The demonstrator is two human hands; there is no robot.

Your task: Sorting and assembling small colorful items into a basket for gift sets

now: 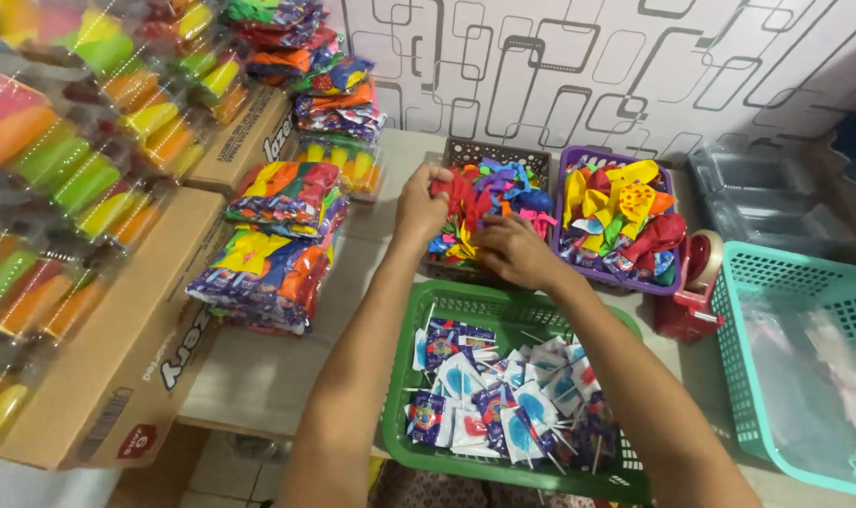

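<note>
Two hands (465, 221) dig into one dark basket (498, 152) (balloons (489, 193) uncountable).

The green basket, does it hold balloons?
No, the green basket holds wrapped lollipops; the balloons lie in the dark basket, where both hands reach.

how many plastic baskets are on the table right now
4: a dark basket of balloons under both hands, a purple basket right of it, a green basket of lollipops nearest, a teal basket far right.
</note>
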